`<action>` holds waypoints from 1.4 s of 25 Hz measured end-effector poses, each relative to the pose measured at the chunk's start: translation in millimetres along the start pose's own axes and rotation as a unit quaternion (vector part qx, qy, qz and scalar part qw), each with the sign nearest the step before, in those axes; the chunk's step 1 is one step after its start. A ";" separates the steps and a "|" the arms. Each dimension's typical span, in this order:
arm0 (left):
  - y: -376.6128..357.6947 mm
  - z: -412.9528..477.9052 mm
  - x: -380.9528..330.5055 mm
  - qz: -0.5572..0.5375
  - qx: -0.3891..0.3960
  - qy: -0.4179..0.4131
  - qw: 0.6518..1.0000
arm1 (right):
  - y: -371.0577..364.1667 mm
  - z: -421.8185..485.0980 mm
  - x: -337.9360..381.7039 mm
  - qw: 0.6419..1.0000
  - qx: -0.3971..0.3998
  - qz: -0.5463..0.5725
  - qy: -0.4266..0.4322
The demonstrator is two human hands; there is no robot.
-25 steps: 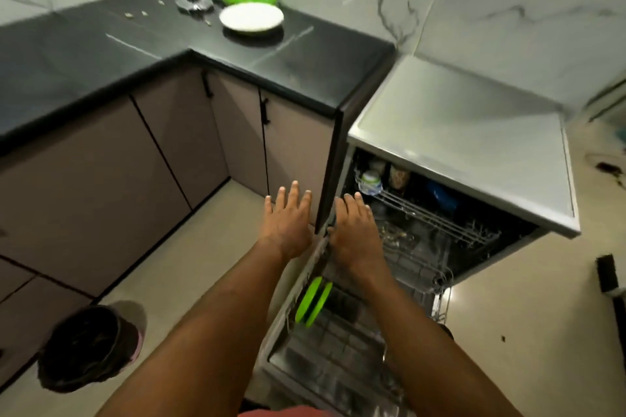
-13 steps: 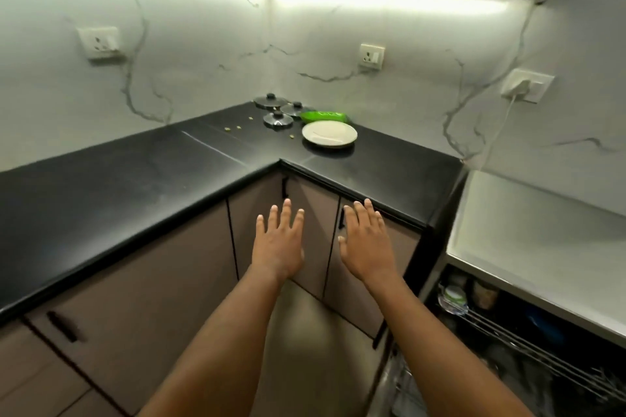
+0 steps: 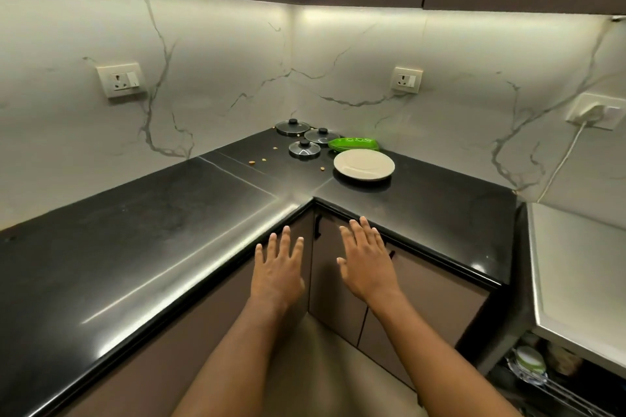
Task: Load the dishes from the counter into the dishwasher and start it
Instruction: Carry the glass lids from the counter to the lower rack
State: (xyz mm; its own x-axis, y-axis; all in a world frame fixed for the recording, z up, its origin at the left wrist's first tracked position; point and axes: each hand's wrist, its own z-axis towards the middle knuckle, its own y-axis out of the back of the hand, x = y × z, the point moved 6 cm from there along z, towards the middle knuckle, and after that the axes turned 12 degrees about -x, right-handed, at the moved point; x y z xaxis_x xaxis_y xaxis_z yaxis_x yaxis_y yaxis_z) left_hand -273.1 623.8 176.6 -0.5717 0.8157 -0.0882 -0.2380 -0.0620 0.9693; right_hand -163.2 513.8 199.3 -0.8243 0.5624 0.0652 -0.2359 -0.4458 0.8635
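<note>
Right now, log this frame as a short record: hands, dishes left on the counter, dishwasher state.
left hand: open, empty, fingers spread, near the counter's inner corner
right hand: open, empty, fingertips at the counter edge
counter: black, L-shaped
white plate: lying flat near the corner
green dishes: stacked behind the plate
glass lids: three, lying flat, left of the plates
dishwasher: open at lower right, items on the rack

Glossy black stone counter, 3 glass lids
</note>
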 end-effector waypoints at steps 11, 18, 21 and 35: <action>-42.7 186.5 12.4 0.016 0.000 0.023 1.000 | -103.8 158.7 -61.4 1.000 -0.002 0.001 0.031; -76.6 288.9 30.3 0.021 0.019 0.048 0.998 | -163.3 267.6 -90.6 0.997 0.023 0.000 0.069; -93.1 335.2 43.4 0.014 0.023 0.054 0.998 | -189.9 305.4 -94.6 0.997 0.021 -0.004 0.080; -163.8 552.0 140.6 0.004 0.090 0.051 0.995 | -323.9 492.0 -93.3 0.996 0.054 -0.056 0.053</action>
State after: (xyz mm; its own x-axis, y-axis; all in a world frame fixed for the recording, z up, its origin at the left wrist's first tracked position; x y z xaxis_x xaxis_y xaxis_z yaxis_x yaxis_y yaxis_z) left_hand 118.9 1066.1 132.2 -0.6521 0.7523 -0.0938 -0.0936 0.0430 0.9947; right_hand 243.4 948.4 159.6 -0.8469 0.5254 -0.0817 -0.2770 -0.3048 0.9112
